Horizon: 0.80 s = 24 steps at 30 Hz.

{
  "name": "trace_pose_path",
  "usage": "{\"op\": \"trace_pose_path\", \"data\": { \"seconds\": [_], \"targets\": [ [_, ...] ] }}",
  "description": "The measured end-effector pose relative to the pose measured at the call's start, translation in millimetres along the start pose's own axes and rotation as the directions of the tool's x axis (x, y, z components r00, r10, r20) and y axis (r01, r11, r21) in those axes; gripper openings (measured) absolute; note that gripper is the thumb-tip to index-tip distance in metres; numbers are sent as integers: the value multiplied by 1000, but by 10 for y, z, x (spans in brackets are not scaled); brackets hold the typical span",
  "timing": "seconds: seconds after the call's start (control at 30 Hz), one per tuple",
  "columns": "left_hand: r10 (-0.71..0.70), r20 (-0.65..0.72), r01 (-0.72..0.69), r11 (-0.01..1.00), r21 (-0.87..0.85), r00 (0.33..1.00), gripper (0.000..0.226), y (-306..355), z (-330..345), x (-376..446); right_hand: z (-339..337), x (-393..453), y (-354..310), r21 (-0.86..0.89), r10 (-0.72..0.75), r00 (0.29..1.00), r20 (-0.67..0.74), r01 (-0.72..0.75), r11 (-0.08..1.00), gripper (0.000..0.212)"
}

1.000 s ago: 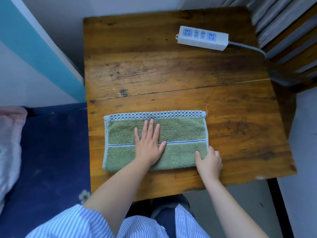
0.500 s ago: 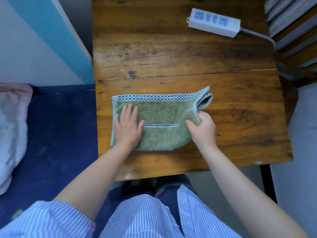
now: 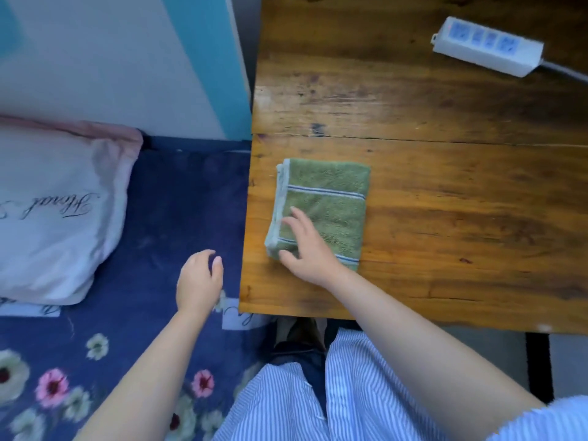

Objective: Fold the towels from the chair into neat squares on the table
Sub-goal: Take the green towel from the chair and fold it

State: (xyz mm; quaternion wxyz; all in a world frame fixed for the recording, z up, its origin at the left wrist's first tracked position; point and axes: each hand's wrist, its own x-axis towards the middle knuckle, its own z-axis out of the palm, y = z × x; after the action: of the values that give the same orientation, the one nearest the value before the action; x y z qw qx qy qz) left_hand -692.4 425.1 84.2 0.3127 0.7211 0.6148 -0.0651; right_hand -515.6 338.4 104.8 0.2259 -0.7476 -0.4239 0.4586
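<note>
**Folded towel at the table's near left corner**

From my feed, the green towel (image 3: pixel 327 208) lies folded into a thick, roughly square packet on the wooden table (image 3: pixel 445 192), a little left of the frame's centre and close to the table's left edge. Its stacked, pale-bordered edges face left, and thin blue-and-white stripes cross its top surface. It sits flat, with its lower right corner near the table's front edge.

The right hand (image 3: pixel 307 249) rests on the towel's lower left part. Its fingers are spread and fairly straight, lying on the cloth, with the thumb down by the packet's near left corner; I see no pinch or curl round the fabric. The bare forearm runs from there toward the lower right of the frame.

The left hand (image 3: pixel 199 278) is off the table, in the lower middle-left of the frame, over a dark blue floral sheet (image 3: pixel 133 329). Its fingers are loosely curled and it holds nothing.

Further out, a white power strip (image 3: pixel 486 46) lies on the table at the upper right, its cable leading off the right edge. A white pillow (image 3: pixel 54 218) with script lettering and a pink border fills the left side, on the blue sheet. Behind it, at the upper left, stands a white and teal panel (image 3: pixel 203 62). A blue-and-white striped shirt (image 3: pixel 302 399) shows along the bottom.
</note>
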Motion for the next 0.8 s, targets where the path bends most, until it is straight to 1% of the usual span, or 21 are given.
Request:
{"op": "trace_pose_path", "data": {
  "seconds": [0.07, 0.1, 0.17, 0.23, 0.3, 0.37, 0.43, 0.5, 0.57, 0.63, 0.67, 0.7, 0.73, 0.77, 0.8],
  "targets": [
    [57, 29, -57, 998, 5, 998, 30, 52, 16, -29, -94, -141, 101, 19, -53, 996, -78, 55, 998, 58],
    [86, 44, -86, 996, -9, 995, 28, 116, 28, -44, -144, -214, 169, -12, -86, 987, -138, 86, 996, 56],
    [137, 56, -133, 989, -69, 989, 27, 306, 64, -62, -221, -327, 348, -182, -172, 960, -219, 133, 974, 58],
    [137, 65, -123, 976, -182, 988, 28, 546, 109, -73, -245, -394, 550, -409, -191, 965, -177, 104, 907, 65],
    [89, 96, -62, 965, -256, 991, 34, 775, 153, -76, -215, -413, 667, -627, -205, 975, -83, 109, 772, 67],
    [53, 112, -22, 966, -256, 992, 39, 895, 223, -57, -137, -410, 745, -735, -220, 975, -39, 121, 667, 73],
    [29, 90, -2, 958, -286, 996, 34, 882, 301, -37, -87, -404, 784, -778, -242, 970, -37, 124, 616, 83],
    [32, 60, -13, 959, -283, 998, 31, 780, 387, -43, -85, -374, 811, -797, -258, 965, -39, 126, 591, 87],
    [33, 34, -25, 977, -213, 999, 34, 693, 463, -54, -107, -350, 825, -796, -253, 967, -25, 134, 591, 90],
    [23, 10, -22, 994, -106, 1000, 38, 671, 513, -46, -113, -365, 837, -777, -266, 964, -21, 152, 611, 90],
    [44, -10, -44, 997, -57, 999, 38, 684, 515, -53, -111, -382, 856, -776, -285, 958, -27, 160, 610, 89],
    [108, -48, -109, 994, -21, 993, 36, 692, 509, -60, -118, -403, 873, -785, -303, 953, -23, 170, 596, 86],
    [235, -116, -234, 972, 24, 965, 31, 687, 505, -64, -121, -425, 893, -797, -334, 942, -29, 180, 577, 78],
    [400, -195, -389, 917, 94, 896, 27, 663, 514, -65, -127, -436, 908, -806, -375, 926, -42, 191, 561, 63],
    [561, -252, -533, 828, 175, 789, 23, 626, 531, -59, -128, -430, 927, -809, -425, 903, -60, 206, 551, 47]
  ]
}}
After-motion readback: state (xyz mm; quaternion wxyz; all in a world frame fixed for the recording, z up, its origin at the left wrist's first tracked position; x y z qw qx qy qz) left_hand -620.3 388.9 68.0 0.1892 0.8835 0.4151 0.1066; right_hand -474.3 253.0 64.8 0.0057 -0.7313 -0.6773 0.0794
